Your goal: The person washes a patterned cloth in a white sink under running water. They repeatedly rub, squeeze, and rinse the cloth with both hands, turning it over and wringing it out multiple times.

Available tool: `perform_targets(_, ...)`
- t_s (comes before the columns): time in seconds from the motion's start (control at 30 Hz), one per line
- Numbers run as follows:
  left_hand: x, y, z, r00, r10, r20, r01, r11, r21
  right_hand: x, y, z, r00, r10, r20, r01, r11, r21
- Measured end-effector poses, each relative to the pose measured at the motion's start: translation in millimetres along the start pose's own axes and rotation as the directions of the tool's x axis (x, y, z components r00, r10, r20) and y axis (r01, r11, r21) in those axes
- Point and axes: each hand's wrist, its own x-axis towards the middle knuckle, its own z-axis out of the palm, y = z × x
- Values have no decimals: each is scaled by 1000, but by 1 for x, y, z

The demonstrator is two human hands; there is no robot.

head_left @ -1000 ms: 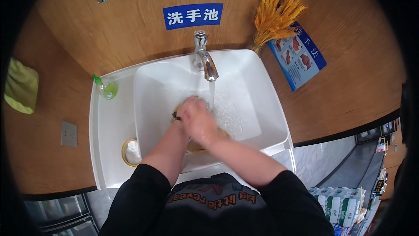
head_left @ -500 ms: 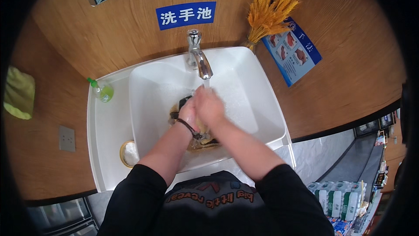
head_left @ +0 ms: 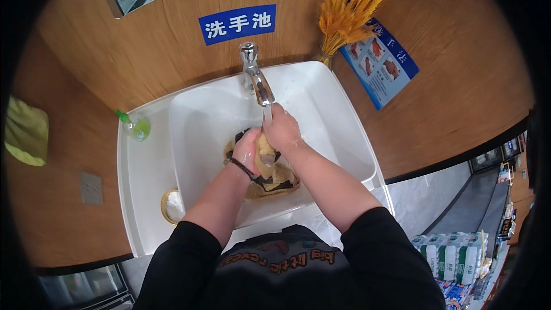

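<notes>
A wet tan-and-black piece of cloth (head_left: 280,179) lies bunched in the white sink (head_left: 338,121). My left hand (head_left: 247,148), with a dark braided band at the wrist, is closed around a raised tan part of it. My right hand (head_left: 283,129) grips the same raised part from the other side, its fingers curled and partly hidden. Above my hands, the chrome tap (head_left: 261,85) lets a stream of water (head_left: 267,115) fall onto them and the cloth.
Left of the basin stand a green pump bottle (head_left: 138,127) and a round dish of white powder (head_left: 173,205). A vase of dried wheat (head_left: 338,20) stands behind its far right corner. A yellow-green towel (head_left: 27,132) hangs at left; wrapped packs (head_left: 450,258) lie lower right.
My right hand has moved slightly up and right, closer under the tap. More of the tan cloth now shows between my hands and below them. The view has shifted a little.
</notes>
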Motion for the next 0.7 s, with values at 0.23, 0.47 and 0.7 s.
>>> perform_targets(0.23, -30, 42, 1, 752, 501, -428, -295, 836, 462, 5, 66, -39, 972, 128, 199, -231, 698, 678)
perform_targets(0.47, -16, 38, 31, 916, 376, 143, -348, 565, 748, -22, 67, -77, 900, -297, 319, 221, 942, 254)
perform_targets(0.7, 6, 28, 42, 876, 429, 223, -478, 700, 531, -13, 39, -41, 857, -145, 495, -137, 862, 489)
